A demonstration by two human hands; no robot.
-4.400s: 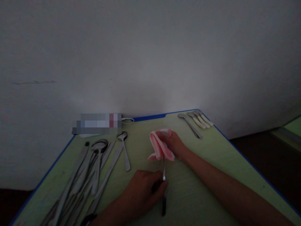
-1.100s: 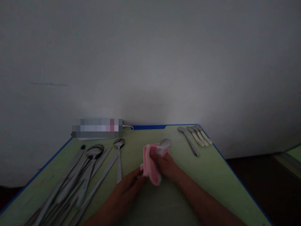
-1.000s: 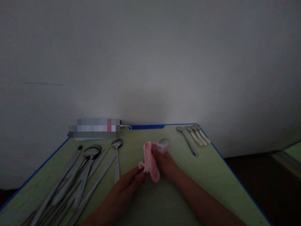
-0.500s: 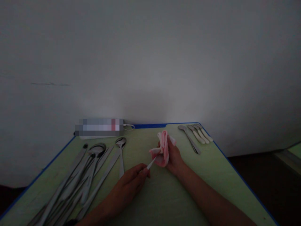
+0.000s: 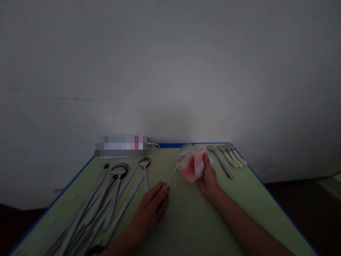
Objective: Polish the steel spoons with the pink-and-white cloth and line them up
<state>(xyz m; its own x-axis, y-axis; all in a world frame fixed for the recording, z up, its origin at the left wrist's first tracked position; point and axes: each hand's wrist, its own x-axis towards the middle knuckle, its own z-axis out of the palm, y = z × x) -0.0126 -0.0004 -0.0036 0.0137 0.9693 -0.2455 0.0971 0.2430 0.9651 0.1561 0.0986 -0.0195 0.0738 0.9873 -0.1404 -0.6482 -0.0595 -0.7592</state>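
Observation:
My left hand (image 5: 156,202) is closed round the thin handle of a metal spoon (image 5: 173,174). Its broad, pale head shows beyond the cloth, partly covered and blurred. In my right hand (image 5: 209,177) is a crumpled pink and white cloth (image 5: 195,167), gripped between thumb and fingers and lying against the spoon near its head. Left of my left hand lies a pile of long metal utensils (image 5: 106,199), among them large spoons. A smaller spoon (image 5: 144,164) lies just beyond that hand.
On the far right of the green table (image 5: 186,227) lie a metal spoon (image 5: 220,161) and several forks with cream handles (image 5: 234,156) side by side. A blurred-out white box (image 5: 122,146) with a cable stands at the back left, by the wall (image 5: 170,71).
The cloth has opened out and shifted right with my right hand, uncovering the spoon's head and more of its handle. The view has also moved slightly.

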